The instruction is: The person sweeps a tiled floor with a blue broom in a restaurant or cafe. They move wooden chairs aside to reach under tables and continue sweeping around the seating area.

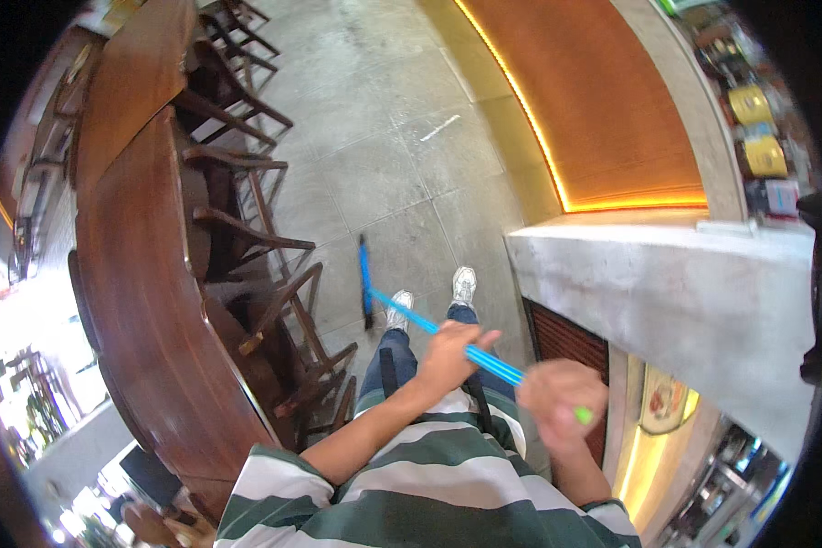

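Note:
A long blue pole [407, 314] runs from a blue-and-black floor squeegee or broom head [365, 281] on the left up to my hands; which kind of head it is, I cannot tell. My left hand [452, 356] is closed round the middle of the pole. Near the pole's upper end, where a green tip [583, 414] shows, my right hand [562, 401] grips it, somewhat blurred. The head is just left of my white shoes [400, 307], at the grey tiled floor [397, 171].
Wooden chairs [253, 236] stand along a long dark wooden table [137, 274] on the left, their legs reaching out over the floor. To the right are a grey counter [657, 274] and an orange panel [609, 89] edged with a lit strip.

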Demonstrator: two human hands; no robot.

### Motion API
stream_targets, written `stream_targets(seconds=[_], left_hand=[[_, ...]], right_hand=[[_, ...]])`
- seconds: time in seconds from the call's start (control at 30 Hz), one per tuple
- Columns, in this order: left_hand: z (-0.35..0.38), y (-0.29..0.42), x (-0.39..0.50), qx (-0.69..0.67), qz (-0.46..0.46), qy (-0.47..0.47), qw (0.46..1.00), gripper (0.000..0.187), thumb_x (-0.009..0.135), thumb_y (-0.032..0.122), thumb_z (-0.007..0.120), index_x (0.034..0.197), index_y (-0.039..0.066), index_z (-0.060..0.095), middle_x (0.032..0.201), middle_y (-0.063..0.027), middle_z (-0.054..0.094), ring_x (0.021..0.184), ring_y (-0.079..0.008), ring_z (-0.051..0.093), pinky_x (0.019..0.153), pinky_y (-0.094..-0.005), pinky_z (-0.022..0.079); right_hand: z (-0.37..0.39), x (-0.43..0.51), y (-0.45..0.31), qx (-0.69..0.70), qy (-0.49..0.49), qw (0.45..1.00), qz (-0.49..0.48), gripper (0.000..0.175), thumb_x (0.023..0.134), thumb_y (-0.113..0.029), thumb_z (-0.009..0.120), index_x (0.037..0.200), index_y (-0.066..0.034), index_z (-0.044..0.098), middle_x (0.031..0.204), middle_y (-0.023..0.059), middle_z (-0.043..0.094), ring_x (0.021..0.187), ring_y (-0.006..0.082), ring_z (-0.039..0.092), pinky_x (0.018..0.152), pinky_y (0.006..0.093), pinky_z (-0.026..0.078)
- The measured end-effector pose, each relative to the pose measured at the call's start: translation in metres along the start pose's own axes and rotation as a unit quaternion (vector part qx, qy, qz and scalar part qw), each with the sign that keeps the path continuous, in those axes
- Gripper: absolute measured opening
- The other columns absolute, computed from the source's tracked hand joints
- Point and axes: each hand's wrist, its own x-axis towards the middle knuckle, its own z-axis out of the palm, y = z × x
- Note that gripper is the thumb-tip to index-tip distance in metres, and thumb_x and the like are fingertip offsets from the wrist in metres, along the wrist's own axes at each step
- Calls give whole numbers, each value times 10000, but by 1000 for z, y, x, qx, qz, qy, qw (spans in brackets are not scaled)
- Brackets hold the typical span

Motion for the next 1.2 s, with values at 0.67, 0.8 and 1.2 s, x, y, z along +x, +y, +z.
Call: stream_targets(seconds=[0.67,0.8,1.2], left_hand=[[123,-96,204,54,-59,349,934,288,998,218,706,780,45,633,749,-142,619,842,-376,620,844,-478,442],[89,-62,199,94,-70,223,968,361,1016,250,679,730,39,616,740,-159,611,805,-378,602,841,-470,438],[132,-104,97,150,-184,328,914,194,976,234,728,852,90,690,821,-103,688,868,-323,658,885,-472,443]], right_hand=[[-100,161,128,-164,-389,906,37,397,935,5,665,588,26,475,564,126,481,533,275,468,599,404,380],[-102,163,91,-121,-373,919,33,394,910,32,659,571,-7,461,552,111,468,513,263,461,579,395,370],[-81,145,131,-18,-473,865,166,398,960,5,647,609,20,460,575,134,449,532,286,441,599,431,368]])
